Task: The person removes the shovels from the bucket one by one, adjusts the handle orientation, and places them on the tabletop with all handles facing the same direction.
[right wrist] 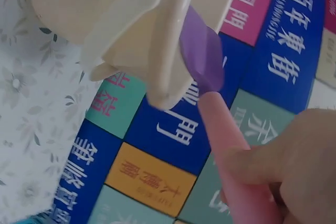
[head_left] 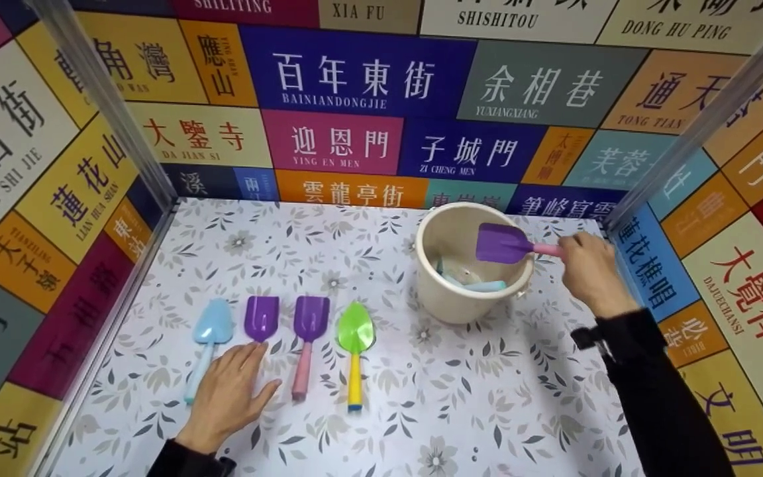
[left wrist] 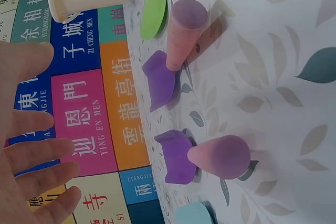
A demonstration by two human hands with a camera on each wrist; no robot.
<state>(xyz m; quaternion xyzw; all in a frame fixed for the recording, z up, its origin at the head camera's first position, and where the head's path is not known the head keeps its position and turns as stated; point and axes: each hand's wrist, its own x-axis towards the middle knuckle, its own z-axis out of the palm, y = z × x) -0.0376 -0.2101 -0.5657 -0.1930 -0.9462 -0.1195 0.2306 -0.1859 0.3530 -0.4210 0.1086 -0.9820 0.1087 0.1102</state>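
Note:
My right hand [head_left: 570, 250] pinches the pink handle [right wrist: 231, 145] of a purple spade [head_left: 504, 243], whose blade hangs over the mouth of a cream bucket [head_left: 451, 298]. A light blue piece [head_left: 484, 286] lies inside the bucket. My left hand [head_left: 239, 374] is spread with straight fingers [left wrist: 37, 166] above the table, hiding the handle of a purple scoop [head_left: 261, 318] in the head view. The left wrist view shows that pink handle [left wrist: 220, 156] apart from the fingers. Beside it lie a light blue trowel [head_left: 212, 328], a second purple scoop [head_left: 310, 318] and a green trowel [head_left: 356, 334].
The table [head_left: 487, 397] has a leaf-print cover. Colourful sign-printed walls [head_left: 355, 86] close it in at the back and both sides, with metal posts [head_left: 110, 112] at the back corners. The bucket stands close to the back right corner.

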